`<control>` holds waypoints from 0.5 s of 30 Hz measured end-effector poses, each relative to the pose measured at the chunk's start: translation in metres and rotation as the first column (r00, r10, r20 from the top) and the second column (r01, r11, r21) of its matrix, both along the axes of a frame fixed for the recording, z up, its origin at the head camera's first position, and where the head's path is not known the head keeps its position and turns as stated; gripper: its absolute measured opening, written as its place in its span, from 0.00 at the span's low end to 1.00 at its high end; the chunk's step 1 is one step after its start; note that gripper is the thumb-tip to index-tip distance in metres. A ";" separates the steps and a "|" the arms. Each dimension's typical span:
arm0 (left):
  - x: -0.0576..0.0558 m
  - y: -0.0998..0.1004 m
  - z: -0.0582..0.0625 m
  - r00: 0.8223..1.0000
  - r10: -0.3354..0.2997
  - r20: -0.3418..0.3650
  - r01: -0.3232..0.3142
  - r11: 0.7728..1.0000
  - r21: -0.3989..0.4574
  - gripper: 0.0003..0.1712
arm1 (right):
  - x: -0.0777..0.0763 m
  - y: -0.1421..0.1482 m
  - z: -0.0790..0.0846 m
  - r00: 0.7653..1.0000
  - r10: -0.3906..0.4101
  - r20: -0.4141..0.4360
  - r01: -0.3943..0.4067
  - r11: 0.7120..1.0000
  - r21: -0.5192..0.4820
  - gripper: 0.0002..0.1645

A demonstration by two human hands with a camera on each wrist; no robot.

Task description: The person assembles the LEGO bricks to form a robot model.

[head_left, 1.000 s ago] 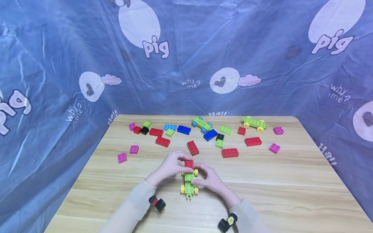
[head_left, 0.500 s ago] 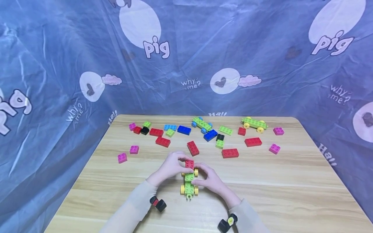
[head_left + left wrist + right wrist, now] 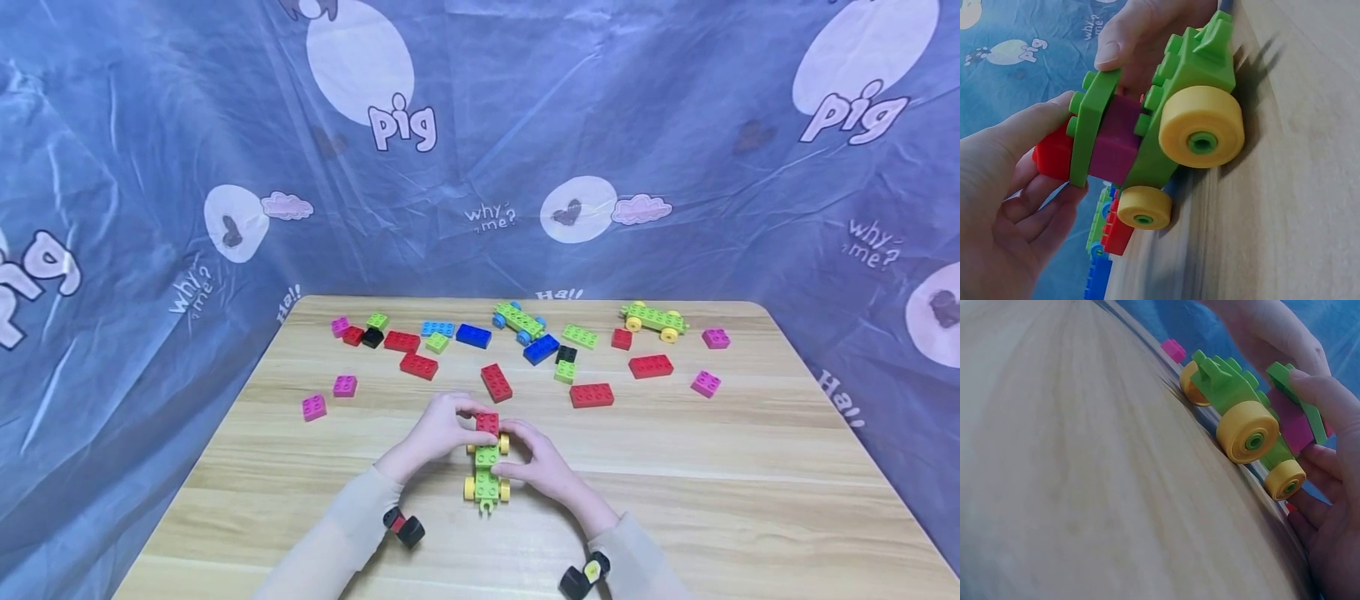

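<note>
A green toy car base with yellow wheels stands on the table between the hands. It bears a magenta brick; a flat green plate lies over that, tilted in the wrist view. On the plate's far end sits a red brick. My left hand pinches the red brick between thumb and fingers, its fingertips at the plate's edge. From the other side my right hand holds the stacked toy car, thumb on the green plate, fingers near the front wheel. Part of the red brick is hidden by fingers.
Beyond the hands lie several loose bricks, including a red brick, another red brick and a blue brick. Two more car bases, blue-wheeled and yellow-wheeled, stand at the back. Magenta bricks lie left and right.
</note>
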State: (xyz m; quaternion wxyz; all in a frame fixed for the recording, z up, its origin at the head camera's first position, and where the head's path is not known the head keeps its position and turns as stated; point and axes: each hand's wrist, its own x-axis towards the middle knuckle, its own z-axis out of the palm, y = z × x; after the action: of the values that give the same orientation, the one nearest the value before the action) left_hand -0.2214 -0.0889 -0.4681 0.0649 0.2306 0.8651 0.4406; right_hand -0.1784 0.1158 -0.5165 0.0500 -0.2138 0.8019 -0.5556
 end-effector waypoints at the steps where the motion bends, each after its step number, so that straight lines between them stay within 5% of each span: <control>1: 0.000 0.000 0.000 1.000 0.002 -0.002 -0.002 1.000 0.002 0.22 | 0.000 0.000 0.000 1.000 -0.001 -0.006 0.001 1.000 0.002 0.36; 7: 0.000 0.001 0.001 1.000 -0.002 -0.001 0.002 1.000 -0.015 0.22 | 0.000 0.000 -0.002 0.999 -0.006 -0.035 0.006 1.000 0.002 0.35; 15: -0.004 -0.002 -0.001 0.996 -0.088 0.022 0.089 0.996 -0.013 0.24 | -0.002 0.001 -0.003 1.000 0.010 -0.019 -0.010 1.000 -0.002 0.36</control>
State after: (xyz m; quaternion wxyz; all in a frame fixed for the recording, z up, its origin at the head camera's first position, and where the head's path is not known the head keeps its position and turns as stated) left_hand -0.2254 -0.0914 -0.4694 0.0952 0.2635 0.8565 0.4335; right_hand -0.1808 0.1164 -0.5192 0.0451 -0.2230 0.8007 -0.5542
